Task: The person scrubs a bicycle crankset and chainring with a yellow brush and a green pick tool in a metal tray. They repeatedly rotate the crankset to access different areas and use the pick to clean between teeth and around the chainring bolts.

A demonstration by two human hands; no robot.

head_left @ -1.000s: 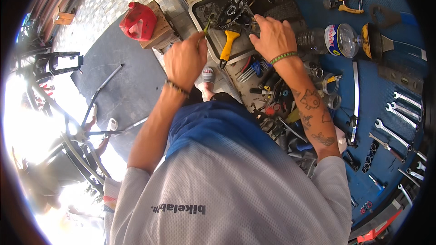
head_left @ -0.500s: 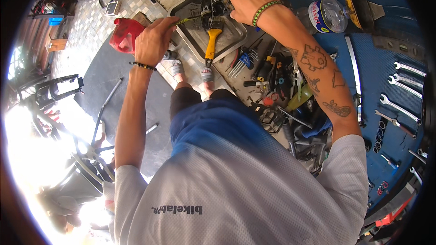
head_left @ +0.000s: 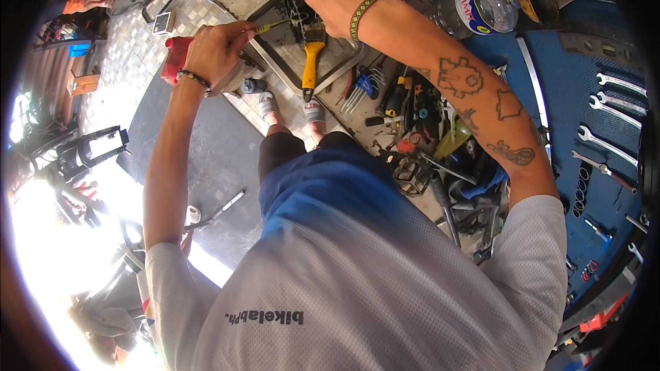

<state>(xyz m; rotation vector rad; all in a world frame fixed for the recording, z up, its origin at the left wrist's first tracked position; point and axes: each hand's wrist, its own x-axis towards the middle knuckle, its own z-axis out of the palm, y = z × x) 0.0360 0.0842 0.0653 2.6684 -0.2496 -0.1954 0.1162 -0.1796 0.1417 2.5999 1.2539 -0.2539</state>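
My left hand [head_left: 214, 51] is closed around a thin pick-like tool [head_left: 264, 28] with a yellow-green handle, its tip pointing at a dark bicycle part. That black metal part [head_left: 295, 12], which looks like a rear derailleur, is over the metal tray [head_left: 280, 74]. Gripping its right side is my right hand [head_left: 342, 1], whose fingertips are partly hidden. A paintbrush [head_left: 313, 62] with a yellow handle and dark bristles lies in the tray, its handle over the near rim. Beside my left wrist stands a red plastic jug [head_left: 174, 58], partly covered by the hand.
Right of the tray are hex keys [head_left: 366, 88], pliers and a bicycle pedal [head_left: 411, 173]. A clear plastic bottle [head_left: 489, 5] lies on the blue bench mat [head_left: 543, 192], with several wrenches [head_left: 608, 145] farther right. A black mat [head_left: 199, 144] covers the floor at left.
Both hands have shifted left, and the bicycle part with the right one. The view has moved slightly. My left hand is now a little farther from the part.
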